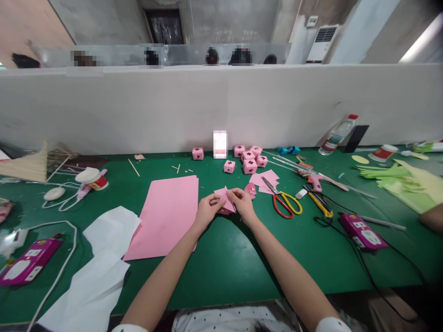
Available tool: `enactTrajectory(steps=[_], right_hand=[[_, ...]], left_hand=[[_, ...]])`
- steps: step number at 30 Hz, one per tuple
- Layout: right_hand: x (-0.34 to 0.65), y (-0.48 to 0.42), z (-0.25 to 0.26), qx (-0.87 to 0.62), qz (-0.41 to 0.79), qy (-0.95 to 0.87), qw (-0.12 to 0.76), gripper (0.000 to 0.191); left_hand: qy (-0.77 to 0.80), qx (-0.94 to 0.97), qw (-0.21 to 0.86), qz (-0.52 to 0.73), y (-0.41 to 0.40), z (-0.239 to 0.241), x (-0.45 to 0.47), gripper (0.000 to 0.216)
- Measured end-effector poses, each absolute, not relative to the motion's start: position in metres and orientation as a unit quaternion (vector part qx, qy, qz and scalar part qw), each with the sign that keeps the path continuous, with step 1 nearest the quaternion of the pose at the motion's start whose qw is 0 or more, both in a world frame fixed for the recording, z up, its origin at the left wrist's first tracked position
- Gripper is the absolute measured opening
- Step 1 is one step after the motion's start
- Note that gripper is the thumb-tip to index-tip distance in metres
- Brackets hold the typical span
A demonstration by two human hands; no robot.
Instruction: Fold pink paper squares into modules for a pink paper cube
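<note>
Between my hands is a folded piece of pink paper (pixel 228 204), held a little above the green table. My left hand (pixel 208 210) grips its left side, fingers closed on the edge. On the other side my right hand (pixel 243 205) pinches the paper's upper right edge. Just past the right hand lies a crumpled pink paper piece (pixel 250 190). Pink paper squares (pixel 266 180) are spread behind it, with scissors (pixel 283 199) with red and yellow handles lying partly over them. Left of my hands rests a stack of large pink sheets (pixel 169 216).
Several small pink paper cubes (pixel 249 165) stand near the white partition (pixel 173 106), around a blurred-out white card (pixel 220 144). At right are a glue gun (pixel 314 180), a cutter (pixel 321 203), a purple power strip (pixel 362 231) and a bottle (pixel 337 134). White paper (pixel 110 230) lies left.
</note>
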State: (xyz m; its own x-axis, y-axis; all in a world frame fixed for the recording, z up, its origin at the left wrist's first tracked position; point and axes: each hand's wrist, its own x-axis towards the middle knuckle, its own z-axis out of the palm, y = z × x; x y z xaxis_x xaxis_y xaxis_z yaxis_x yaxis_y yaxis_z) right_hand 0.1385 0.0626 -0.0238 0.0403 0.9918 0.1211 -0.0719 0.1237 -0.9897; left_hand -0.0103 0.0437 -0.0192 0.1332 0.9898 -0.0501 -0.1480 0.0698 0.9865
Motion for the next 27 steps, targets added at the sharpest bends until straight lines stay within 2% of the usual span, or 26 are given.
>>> enactTrajectory(steps=[4, 8, 14, 17, 27], right_hand=[[0.134, 0.065, -0.026, -0.446, 0.503, -0.489, 0.556, 0.044], [0.133, 0.069, -0.029, -0.437, 0.471, -0.525, 0.559, 0.039], [0.139, 0.07, -0.029, -0.466, 0.429, -0.575, 0.518, 0.034], [0.136, 0.068, -0.026, -0.458, 0.43, -0.594, 0.503, 0.034], [0.139, 0.063, -0.02, -0.449, 0.512, -0.559, 0.473, 0.031]], left_hand=[[0.458, 0.454, 0.558, 0.522, 0.042, -0.02, -0.004, 0.04], [0.478, 0.415, 0.54, 0.555, 0.04, -0.017, 0.0, 0.043], [0.465, 0.484, 0.467, 0.575, 0.049, -0.01, -0.006, 0.035], [0.455, 0.499, 0.466, 0.572, 0.054, -0.01, -0.01, 0.028], [0.46, 0.423, 0.493, 0.606, 0.064, -0.013, -0.02, 0.029]])
